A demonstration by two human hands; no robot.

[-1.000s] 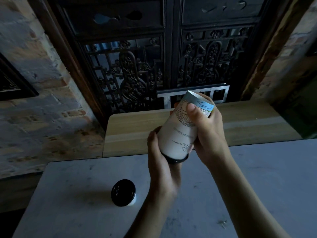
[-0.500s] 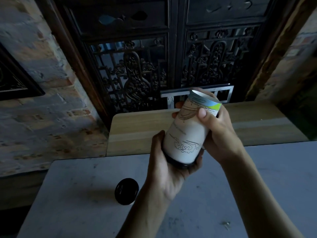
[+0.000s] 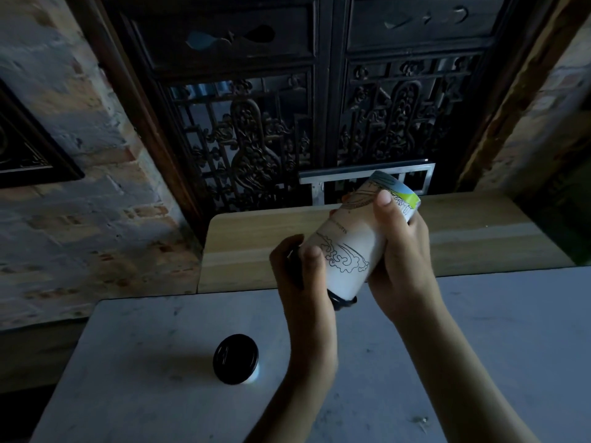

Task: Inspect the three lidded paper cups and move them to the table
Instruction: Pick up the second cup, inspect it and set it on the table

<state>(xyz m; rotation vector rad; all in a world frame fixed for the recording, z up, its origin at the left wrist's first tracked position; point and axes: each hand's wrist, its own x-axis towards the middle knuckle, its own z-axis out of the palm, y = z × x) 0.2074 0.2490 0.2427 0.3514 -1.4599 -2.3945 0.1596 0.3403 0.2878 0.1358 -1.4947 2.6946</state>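
Head view, held cup: a white paper cup (image 3: 350, 247) printed with line-drawn clouds and a green-and-blue band is in the air above the grey table (image 3: 479, 330), tipped over so its black lid (image 3: 342, 301) points down toward the person and its base points up and away.
Head view, left hand (image 3: 300, 276): its grip is wrapped round the lid end, thumb lying on the cup wall, fingers curled behind.
Head view, right hand (image 3: 399, 251): its grip is curled round the upper, base end, thumb across the printed band.
Head view, second cup (image 3: 236, 359): stands upright on the table, near left, black lid on; well apart from the hands.
Head view, third cup: not visible.
Head view, surroundings: a wooden bench top (image 3: 256, 244) lies beyond the table, a dark carved screen (image 3: 256, 139) behind it.
Step in hand (judgement): inspecting the second of the cups.
Doing it well (judgement): turn it slowly between both hands, keep the left palm under the lid in case it loosens, squeeze lightly so the paper wall does not buckle, then right it before setting it down beside the standing cup.
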